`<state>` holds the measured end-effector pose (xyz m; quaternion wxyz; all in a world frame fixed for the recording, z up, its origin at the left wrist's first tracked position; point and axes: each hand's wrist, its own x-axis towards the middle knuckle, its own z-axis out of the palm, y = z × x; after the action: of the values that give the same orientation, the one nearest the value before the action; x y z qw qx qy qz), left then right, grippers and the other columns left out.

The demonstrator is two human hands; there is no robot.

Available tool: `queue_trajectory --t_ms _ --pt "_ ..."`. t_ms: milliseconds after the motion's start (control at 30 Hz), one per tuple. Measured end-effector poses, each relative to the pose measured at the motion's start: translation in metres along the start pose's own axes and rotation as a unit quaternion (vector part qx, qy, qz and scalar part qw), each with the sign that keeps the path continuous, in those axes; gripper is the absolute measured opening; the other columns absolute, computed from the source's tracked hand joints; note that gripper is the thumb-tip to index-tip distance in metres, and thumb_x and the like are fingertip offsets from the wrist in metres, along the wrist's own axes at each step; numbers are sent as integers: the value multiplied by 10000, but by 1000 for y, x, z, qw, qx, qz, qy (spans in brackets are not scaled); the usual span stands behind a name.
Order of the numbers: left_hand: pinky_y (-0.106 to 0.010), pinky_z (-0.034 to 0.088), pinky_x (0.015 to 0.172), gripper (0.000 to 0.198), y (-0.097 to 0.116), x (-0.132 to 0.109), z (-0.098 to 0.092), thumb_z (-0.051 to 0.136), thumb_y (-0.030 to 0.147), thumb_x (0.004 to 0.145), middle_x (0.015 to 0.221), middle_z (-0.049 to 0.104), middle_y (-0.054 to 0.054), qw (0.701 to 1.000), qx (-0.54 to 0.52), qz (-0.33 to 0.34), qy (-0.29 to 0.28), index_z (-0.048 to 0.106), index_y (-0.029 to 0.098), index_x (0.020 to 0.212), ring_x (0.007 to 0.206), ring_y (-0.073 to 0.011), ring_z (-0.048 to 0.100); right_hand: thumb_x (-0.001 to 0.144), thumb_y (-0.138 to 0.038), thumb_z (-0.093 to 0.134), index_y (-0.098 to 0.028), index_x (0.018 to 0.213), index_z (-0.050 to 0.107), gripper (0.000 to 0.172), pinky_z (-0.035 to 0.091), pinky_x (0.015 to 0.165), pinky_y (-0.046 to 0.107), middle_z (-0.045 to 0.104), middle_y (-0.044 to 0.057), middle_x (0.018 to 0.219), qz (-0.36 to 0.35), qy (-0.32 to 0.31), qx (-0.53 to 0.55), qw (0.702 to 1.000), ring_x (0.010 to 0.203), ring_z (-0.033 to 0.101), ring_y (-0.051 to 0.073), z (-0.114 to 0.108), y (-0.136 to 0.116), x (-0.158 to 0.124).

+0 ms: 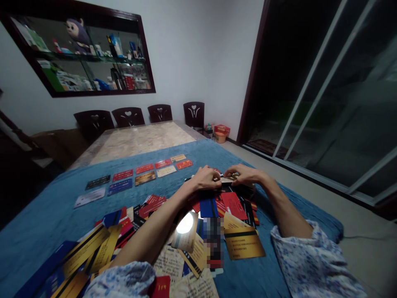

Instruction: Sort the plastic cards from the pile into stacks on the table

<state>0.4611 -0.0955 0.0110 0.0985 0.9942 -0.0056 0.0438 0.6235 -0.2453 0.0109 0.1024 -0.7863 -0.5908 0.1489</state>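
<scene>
Both my hands are over the far right part of a loose heap of plastic cards. My left hand (206,179) has its fingers curled at the left end of a pale card (227,180). From the other side my right hand (243,174) bends its fingers down onto the same card's right end. Below them lie a red card (234,205), a blue card with a dark stripe (209,207) and a gold card (245,244). More gold cards (105,248) spread under and left of my left forearm. The fingertips are partly hidden.
Two rows of separate cards, among them a blue card (120,187) and a white card (89,197), lie flat beyond the heap. A blue cloth (62,207) covers the near table. Chairs (194,114) stand at the far end, with a sliding glass door (316,103) to the right.
</scene>
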Motion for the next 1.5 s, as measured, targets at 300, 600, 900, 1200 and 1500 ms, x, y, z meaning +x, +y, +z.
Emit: queue_trajectory --t_ms 300,600,900,1200,1500 --pt "-219 416 670 376 -19 10 10 439 280 894 736 714 -21 990 -119 -14 73 787 139 879 660 -123 548 752 -233 564 -194 899 756 245 483 777 265 762 47 926 38 58 69 995 896 672 212 0 -5 -2" --pt "-211 364 598 285 -30 15 20 476 143 781 658 664 -21 979 -137 -36 146 757 91 768 619 -114 498 693 -196 551 -161 777 696 172 379 667 239 670 6 746 41 119 49 991 786 590 174 10 3 9" --pt "-232 447 674 279 -30 13 23 499 105 743 760 727 -53 977 -123 -72 162 763 107 833 690 -151 596 704 -158 554 -166 854 692 205 364 651 235 684 23 795 34 146 37 988 777 586 169 14 -3 12" --pt "-274 511 773 450 -29 10 26 522 75 781 884 749 -72 967 -135 -90 198 674 161 1195 782 -184 663 818 -178 548 -218 1189 605 378 432 716 269 731 54 932 11 213 32 976 782 631 185 28 1 20" --pt "-253 459 705 342 -24 7 21 494 83 838 792 706 -47 965 -97 -126 206 674 183 1111 689 -167 618 746 -147 592 -204 1172 552 431 468 771 294 692 66 967 -54 236 48 969 849 629 198 36 9 29"
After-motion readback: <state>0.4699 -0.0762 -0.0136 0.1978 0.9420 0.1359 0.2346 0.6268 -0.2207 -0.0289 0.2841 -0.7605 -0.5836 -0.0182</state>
